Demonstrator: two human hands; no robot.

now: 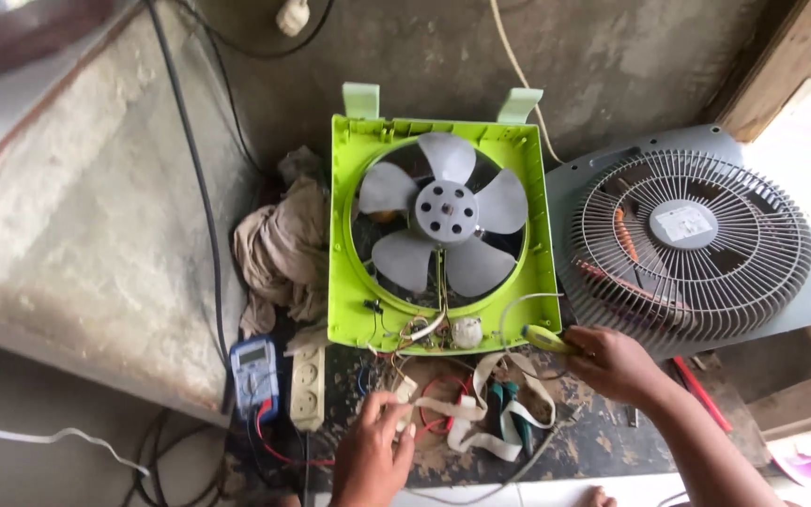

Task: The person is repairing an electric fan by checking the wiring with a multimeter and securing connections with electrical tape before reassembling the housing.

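Lying flat on the bench, the green fan housing (344,235) is seen with its grey blades (446,212) facing up and its wiring (424,330) exposed along the near edge. The right hand (619,364) is closed around a yellow-handled tool (544,339), whose tip is held at the near right corner of the housing. The left hand (374,453) is pinched, fingers together, on a pale lead or connector (404,390) just near of the housing; what exactly is gripped cannot be told.

The housing is judged to be light, thin moulded plastic, fairly stiff at the frame but liable to flex or crack at the two tabs on its far edge. It would best be taken by the solid side rails, left and right, not by the blades, which are thin and would bend or turn on the hub. The wires are soft and fine, and are judged easily pulled from their joints, so they should be held close to the connector rather than tugged along their length.

A grey grille (692,244) lies to the right, a rag (279,253) to the left, and a blue multimeter (253,368) with a power strip (308,387) at the near left. Pliers (511,413) and white tape (466,422) lie between the hands.
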